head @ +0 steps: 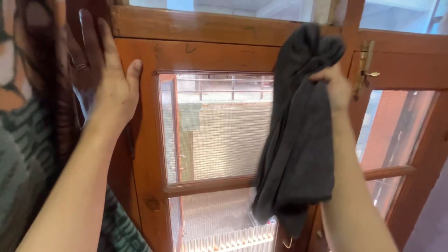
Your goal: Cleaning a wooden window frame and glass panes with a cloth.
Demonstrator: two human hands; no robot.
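Two bare forearms rise from the bottom edge toward a wooden window. Our left hand [109,77] lies flat, fingers spread wide, on the upper left corner of the frame [144,140], next to a patterned curtain [28,116]. Our right hand [333,86] grips a dark grey cloth [298,140], fingers closed round its bunched top; the rest hangs loose over the frame's right side and the mesh pane [219,126]. Just right of that hand sits a brass hinge [365,67]. Beyond the mesh we see a wall and railings.
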